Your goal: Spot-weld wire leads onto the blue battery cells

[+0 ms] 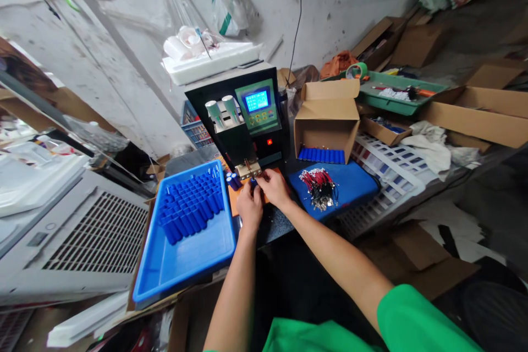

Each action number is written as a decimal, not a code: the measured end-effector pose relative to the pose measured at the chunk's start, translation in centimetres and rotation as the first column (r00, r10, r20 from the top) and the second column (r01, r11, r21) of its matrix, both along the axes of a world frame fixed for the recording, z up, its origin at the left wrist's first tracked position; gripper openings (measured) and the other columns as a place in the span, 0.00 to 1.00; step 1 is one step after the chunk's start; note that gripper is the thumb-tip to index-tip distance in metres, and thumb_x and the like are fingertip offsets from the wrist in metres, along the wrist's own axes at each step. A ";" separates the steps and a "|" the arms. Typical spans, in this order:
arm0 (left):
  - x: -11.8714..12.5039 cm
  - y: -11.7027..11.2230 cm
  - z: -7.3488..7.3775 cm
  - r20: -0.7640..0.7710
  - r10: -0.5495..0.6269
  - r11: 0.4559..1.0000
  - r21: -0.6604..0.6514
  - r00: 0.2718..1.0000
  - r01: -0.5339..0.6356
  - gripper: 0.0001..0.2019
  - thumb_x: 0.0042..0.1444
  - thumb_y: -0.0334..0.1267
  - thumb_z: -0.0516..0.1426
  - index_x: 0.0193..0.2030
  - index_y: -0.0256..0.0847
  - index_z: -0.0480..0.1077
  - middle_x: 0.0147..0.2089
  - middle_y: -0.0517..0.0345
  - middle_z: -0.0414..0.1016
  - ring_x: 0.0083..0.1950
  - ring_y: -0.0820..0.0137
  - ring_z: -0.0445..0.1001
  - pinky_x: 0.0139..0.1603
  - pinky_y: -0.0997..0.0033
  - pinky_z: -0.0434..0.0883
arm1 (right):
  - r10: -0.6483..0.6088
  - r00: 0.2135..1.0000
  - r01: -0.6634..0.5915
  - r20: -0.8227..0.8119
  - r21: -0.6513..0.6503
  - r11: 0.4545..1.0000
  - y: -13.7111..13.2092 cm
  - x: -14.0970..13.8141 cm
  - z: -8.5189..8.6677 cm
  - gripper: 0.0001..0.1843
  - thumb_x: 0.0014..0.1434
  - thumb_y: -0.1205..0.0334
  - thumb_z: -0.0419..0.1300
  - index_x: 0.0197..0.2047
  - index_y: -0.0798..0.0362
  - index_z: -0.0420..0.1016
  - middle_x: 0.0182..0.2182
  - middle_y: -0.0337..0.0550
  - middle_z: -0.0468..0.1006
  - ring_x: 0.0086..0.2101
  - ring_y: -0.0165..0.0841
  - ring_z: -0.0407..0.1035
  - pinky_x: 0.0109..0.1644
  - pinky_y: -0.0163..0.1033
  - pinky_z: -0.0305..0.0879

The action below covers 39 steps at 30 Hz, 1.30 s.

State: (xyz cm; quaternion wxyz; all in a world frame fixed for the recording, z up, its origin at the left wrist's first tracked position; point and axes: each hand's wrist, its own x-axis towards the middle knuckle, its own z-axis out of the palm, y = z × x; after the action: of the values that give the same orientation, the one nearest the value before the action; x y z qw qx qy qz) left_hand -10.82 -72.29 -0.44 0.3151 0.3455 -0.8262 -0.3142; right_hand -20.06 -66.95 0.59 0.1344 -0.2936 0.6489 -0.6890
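Observation:
My left hand is closed around a blue cylindrical battery cell, right under the electrodes of a spot welder. Close beside it, my right hand pinches at the top of the same spot; what lies between its fingertips is too small to make out. To the left of the electrodes stand a few more blue cells on an orange board. On a blue pad right of my hands lies a pile of red and black wire leads with white connectors.
A blue tray with many blue cells is on the left. Behind the pad, an open cardboard box holds a row of cells. A white plastic basket and a green tray stand on the right.

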 end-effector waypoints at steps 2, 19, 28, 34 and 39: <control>0.0 0.0 0.0 0.005 0.007 1.000 -0.008 1.000 -0.007 0.15 0.64 0.45 0.51 0.50 0.42 0.73 0.37 0.53 0.78 0.35 0.65 0.75 0.37 0.69 0.65 | 0.001 1.000 -0.001 -0.002 -0.006 1.000 0.0 0.0 0.0 0.12 0.56 0.52 0.58 0.27 0.50 0.68 0.27 0.41 0.77 0.30 0.35 0.71 0.32 0.36 0.64; 0.1 0.2 0.2 0.036 0.016 1.000 -0.013 0.999 -0.015 0.13 0.64 0.42 0.51 0.50 0.42 0.73 0.36 0.53 0.78 0.36 0.64 0.75 0.36 0.69 0.64 | -0.003 1.000 0.003 0.006 -0.007 1.000 -0.1 0.0 -0.4 0.12 0.56 0.51 0.59 0.27 0.49 0.69 0.27 0.40 0.77 0.29 0.35 0.70 0.33 0.36 0.64; 0.1 0.2 0.0 0.031 0.019 0.999 -0.037 0.999 -0.017 0.15 0.65 0.42 0.51 0.52 0.41 0.73 0.37 0.52 0.79 0.37 0.64 0.76 0.38 0.68 0.66 | 0.008 1.000 -0.008 0.027 -0.017 1.000 0.3 0.2 -0.2 0.10 0.56 0.54 0.60 0.28 0.50 0.70 0.27 0.40 0.77 0.29 0.34 0.70 0.32 0.36 0.64; 0.2 0.2 -0.1 0.026 0.008 0.999 -0.049 1.000 -0.007 0.15 0.65 0.41 0.51 0.53 0.40 0.73 0.40 0.50 0.80 0.40 0.62 0.77 0.39 0.67 0.67 | 0.005 1.000 -0.005 0.016 -0.013 1.000 0.5 0.3 0.2 0.10 0.56 0.55 0.59 0.28 0.50 0.70 0.26 0.40 0.77 0.29 0.34 0.70 0.33 0.36 0.63; 0.2 0.3 0.0 0.029 0.005 0.999 -0.052 1.000 -0.003 0.15 0.65 0.41 0.51 0.53 0.40 0.73 0.40 0.50 0.80 0.41 0.62 0.77 0.40 0.67 0.67 | 0.002 1.000 -0.002 0.017 0.002 1.000 0.7 0.4 0.3 0.09 0.56 0.55 0.59 0.28 0.50 0.70 0.26 0.40 0.77 0.29 0.34 0.69 0.33 0.36 0.63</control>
State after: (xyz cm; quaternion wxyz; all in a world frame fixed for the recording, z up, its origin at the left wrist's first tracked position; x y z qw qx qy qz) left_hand -10.63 -72.03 -0.44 0.3126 0.3434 -0.8378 -0.2870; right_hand -19.62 -66.29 0.93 0.1408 -0.2885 0.6479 -0.6907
